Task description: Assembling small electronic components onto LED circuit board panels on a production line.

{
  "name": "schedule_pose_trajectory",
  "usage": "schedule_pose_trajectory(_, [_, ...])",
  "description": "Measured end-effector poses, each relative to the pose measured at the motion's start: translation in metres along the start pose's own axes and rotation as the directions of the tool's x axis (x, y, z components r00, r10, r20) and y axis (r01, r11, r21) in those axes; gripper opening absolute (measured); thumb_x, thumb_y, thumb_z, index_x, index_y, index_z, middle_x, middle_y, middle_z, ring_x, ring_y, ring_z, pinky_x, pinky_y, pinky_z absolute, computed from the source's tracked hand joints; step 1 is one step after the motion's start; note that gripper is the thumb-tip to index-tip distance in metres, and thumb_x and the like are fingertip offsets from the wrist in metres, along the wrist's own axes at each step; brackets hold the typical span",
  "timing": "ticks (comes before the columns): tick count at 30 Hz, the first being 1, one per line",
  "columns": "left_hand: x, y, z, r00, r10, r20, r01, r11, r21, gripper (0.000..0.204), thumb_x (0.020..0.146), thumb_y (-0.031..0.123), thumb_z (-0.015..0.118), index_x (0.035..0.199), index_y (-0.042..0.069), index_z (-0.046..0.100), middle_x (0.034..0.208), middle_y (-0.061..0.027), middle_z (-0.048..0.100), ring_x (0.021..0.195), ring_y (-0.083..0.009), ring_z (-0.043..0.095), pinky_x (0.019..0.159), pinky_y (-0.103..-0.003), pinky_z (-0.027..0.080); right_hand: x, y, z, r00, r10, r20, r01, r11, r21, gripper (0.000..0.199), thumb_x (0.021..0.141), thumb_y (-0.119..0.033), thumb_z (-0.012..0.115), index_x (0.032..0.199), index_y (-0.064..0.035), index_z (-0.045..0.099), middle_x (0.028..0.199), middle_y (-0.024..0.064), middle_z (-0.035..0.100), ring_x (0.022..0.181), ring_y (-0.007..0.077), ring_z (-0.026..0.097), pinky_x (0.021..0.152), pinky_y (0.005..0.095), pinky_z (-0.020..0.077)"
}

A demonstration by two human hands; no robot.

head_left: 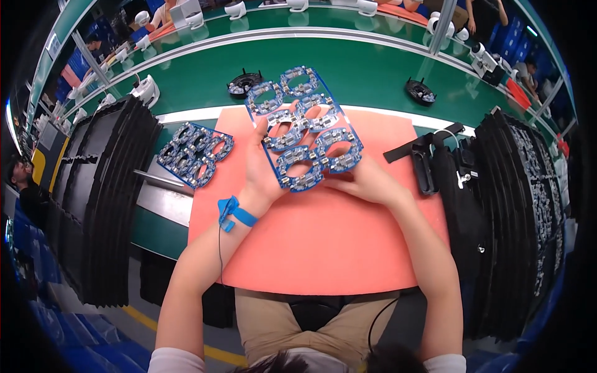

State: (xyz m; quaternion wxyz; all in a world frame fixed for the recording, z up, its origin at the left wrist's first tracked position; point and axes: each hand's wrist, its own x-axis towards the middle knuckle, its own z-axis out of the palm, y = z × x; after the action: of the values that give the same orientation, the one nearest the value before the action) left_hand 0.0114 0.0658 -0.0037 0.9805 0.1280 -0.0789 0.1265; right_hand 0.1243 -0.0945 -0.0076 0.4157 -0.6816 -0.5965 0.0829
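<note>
A blue circuit-board panel (303,124) made of several ring-shaped boards is held up, tilted, over the salmon-pink mat (323,248). My left hand (260,168) grips it from behind and below, palm under the panel, with a blue strap and cord around that wrist (233,213). My right hand (365,181) holds the panel's lower right edge. A second blue panel of ring boards (194,153) lies to the left of the mat, on a grey metal plate (163,202).
Tall stacks of black trays stand at the left (99,199) and at the right (528,211). A black strap-like tool (429,158) lies at the mat's right edge. Two round black parts (244,82) (420,91) rest on the green bench. Other people work at the far benches.
</note>
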Motion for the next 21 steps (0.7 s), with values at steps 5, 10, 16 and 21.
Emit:
schedule_pose_trajectory(5, [0.003,0.006,-0.011,1.0,0.03,-0.005,-0.03,0.998,0.048,0.057,0.093,0.049,0.033,0.139,0.015,0.036,0.141,-0.0141,0.039,0.13,-0.0308,0.036,0.105,-0.047,0.032,-0.001,0.004,0.01,0.994,-0.016,0.113,0.037,0.983,-0.182,0.018,0.076,-0.01,0.068,0.092,-0.0018,0.065,0.088,0.0128,0.065,0.084,0.0309,0.062,0.076,0.0387,0.0498])
schedule_pose_trajectory(10, [0.006,0.012,-0.014,0.998,0.059,-0.002,-0.059,0.99,0.127,0.067,0.089,0.061,0.032,0.139,0.016,0.035,0.138,-0.0142,0.041,0.127,-0.0317,0.04,0.1,-0.047,0.039,-0.001,-0.003,0.004,0.971,0.093,0.222,-0.094,0.996,-0.005,0.008,0.076,-0.009,0.066,0.08,-0.0016,0.066,0.081,0.0111,0.065,0.073,0.0239,0.063,0.068,0.0341,0.0503])
schedule_pose_trajectory(16, [0.004,0.012,-0.014,0.999,0.052,-0.008,-0.05,0.987,0.154,0.068,0.088,0.062,0.034,0.138,0.016,0.036,0.136,-0.0154,0.044,0.125,-0.0327,0.042,0.101,-0.046,0.039,-0.002,-0.032,0.016,0.842,-0.182,0.507,0.081,0.974,0.214,0.011,0.076,-0.014,0.065,0.082,-0.0044,0.067,0.077,0.0081,0.064,0.072,0.0207,0.061,0.065,0.0321,0.0493])
schedule_pose_trajectory(21, [0.003,0.013,-0.015,0.999,0.031,-0.02,-0.028,0.99,0.137,0.064,0.09,0.058,0.033,0.138,0.017,0.037,0.138,-0.0133,0.043,0.125,-0.0342,0.041,0.101,-0.049,0.038,-0.016,-0.063,0.043,0.663,-0.404,0.631,0.223,0.91,0.348,0.009,0.076,-0.019,0.067,0.079,-0.0104,0.067,0.078,0.0047,0.058,0.08,0.0198,0.055,0.073,0.0353,0.0423])
